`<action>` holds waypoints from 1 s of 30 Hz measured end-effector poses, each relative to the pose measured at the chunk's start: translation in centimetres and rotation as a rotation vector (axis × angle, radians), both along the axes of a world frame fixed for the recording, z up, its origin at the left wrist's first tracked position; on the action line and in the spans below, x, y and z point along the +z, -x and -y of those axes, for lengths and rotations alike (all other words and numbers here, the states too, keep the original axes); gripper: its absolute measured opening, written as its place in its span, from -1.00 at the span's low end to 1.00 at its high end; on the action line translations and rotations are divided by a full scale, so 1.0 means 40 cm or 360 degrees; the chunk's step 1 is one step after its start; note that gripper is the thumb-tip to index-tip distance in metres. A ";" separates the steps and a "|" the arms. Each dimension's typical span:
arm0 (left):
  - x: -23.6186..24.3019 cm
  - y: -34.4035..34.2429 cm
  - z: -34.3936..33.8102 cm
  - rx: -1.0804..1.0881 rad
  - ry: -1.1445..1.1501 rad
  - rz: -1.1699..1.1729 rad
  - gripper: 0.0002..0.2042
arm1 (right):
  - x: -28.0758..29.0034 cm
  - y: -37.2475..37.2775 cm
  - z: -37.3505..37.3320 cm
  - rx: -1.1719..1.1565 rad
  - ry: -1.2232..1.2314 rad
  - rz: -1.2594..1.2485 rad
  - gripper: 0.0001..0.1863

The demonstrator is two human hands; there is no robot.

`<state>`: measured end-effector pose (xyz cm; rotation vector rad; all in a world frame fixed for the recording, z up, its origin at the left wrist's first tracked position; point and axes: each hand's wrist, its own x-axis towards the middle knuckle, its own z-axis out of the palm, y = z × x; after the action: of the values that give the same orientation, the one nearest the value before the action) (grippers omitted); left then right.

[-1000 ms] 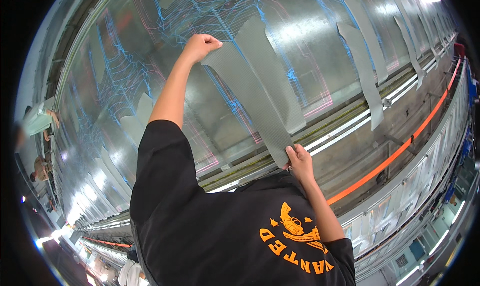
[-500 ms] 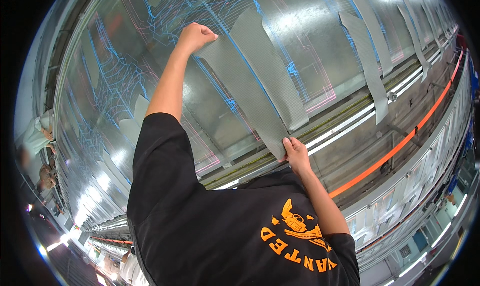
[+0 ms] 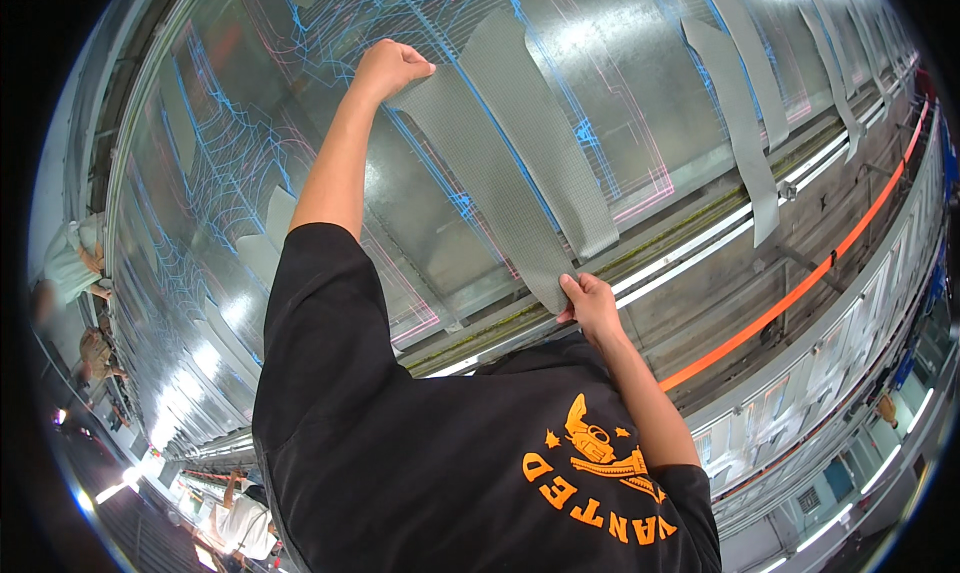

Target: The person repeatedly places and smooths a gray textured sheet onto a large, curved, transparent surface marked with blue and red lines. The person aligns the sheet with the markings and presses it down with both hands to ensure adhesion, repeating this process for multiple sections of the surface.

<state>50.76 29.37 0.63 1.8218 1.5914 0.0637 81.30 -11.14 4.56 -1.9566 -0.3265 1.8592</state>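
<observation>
A long grey fabric piece (image 3: 480, 178) lies between my two hands over the shiny table surface (image 3: 600, 63). My left hand (image 3: 393, 71) pinches its far left corner between thumb and fingertips. Near the table's front edge, my right hand (image 3: 590, 305) has the narrow near end of the same piece between thumb and fingers. Beside it on the right, a second grey fabric piece (image 3: 560, 153) rests on the surface, with a blue drawn line showing along the gap. Blue and pink outlines (image 3: 640, 188) mark the table around both pieces.
Farther right, more grey fabric strips (image 3: 735, 123) lie on the table, some hanging past its edge. A metal rail (image 3: 700, 243) runs along that edge, with an orange strip (image 3: 765, 318) beyond. Other people (image 3: 75, 263) stand at the far left; another (image 3: 245, 523) is at lower left.
My left hand has shifted very slightly up and my right hand slightly left, both still on the fabric. At lower left, a person has come further into view.
</observation>
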 end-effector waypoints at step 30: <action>-0.033 -0.034 0.002 0.0064 -0.0174 -0.0251 -0.46 | -0.021 -0.006 0.003 -0.0058 0.0100 -0.0124 -0.66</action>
<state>52.11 29.27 -0.70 1.9190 1.7649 0.0260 81.53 -11.27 3.72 -1.9118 -0.2098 1.9380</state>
